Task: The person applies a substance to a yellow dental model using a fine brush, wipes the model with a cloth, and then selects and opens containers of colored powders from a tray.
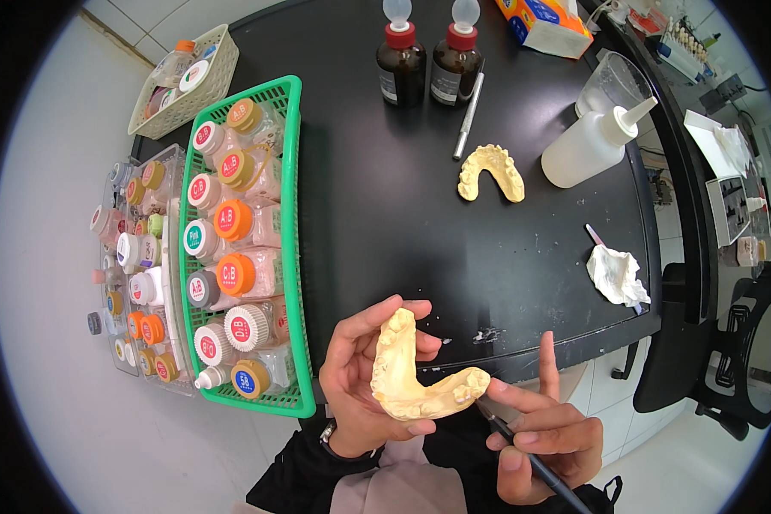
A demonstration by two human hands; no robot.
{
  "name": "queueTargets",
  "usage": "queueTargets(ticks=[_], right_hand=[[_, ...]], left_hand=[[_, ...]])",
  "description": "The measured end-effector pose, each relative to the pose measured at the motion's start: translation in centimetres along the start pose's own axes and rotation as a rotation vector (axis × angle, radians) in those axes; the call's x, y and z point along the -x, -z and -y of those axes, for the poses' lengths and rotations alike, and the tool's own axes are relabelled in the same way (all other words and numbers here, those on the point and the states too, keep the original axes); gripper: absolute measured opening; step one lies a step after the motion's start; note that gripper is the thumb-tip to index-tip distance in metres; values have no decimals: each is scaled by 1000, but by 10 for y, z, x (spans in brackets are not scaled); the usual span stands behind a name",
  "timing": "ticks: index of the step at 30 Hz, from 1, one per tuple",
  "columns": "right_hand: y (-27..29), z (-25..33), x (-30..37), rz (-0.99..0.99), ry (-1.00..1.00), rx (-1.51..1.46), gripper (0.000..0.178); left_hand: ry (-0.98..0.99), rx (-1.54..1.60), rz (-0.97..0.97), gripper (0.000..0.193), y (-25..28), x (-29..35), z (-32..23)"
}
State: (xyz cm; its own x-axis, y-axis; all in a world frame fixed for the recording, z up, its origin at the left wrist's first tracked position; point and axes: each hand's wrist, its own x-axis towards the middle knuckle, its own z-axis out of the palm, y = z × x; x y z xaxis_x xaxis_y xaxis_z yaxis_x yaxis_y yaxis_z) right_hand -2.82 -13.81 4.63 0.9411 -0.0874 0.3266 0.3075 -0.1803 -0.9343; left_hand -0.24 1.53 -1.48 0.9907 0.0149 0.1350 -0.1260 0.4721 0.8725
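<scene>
"Well, how is the cream, horseshoe-shaped plaster dental cast (394, 381) being held?"

"It is cradled in the left hand (349, 390), with digits curled around its outer side, perhaps so that the inner curve is left uncovered."

"And the right hand (565, 441)?"

"A slim, dark, pen-like tool (544, 471) is pinched there between thumb and fingers, one finger raised. The cast's right end is placed just beside the foremost fingertip, presumably so that the tool can be steadied."
</scene>
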Motion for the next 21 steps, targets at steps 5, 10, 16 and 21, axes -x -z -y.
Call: queueTargets(ticks=[5, 10, 16, 21], right_hand=[[0, -1, 0, 10, 11, 6, 23], [4, 3, -4, 75, -35, 15, 23], [9, 6, -5, 144, -26, 53, 23], [7, 6, -5, 169, 52, 104, 20]], left_hand=[[5, 6, -12, 99, 0, 0, 0], [8, -2, -8, 99, -1, 0, 0], [4, -2, -5, 99, -2, -1, 0], [5, 5, -28, 99, -1, 0, 1]])
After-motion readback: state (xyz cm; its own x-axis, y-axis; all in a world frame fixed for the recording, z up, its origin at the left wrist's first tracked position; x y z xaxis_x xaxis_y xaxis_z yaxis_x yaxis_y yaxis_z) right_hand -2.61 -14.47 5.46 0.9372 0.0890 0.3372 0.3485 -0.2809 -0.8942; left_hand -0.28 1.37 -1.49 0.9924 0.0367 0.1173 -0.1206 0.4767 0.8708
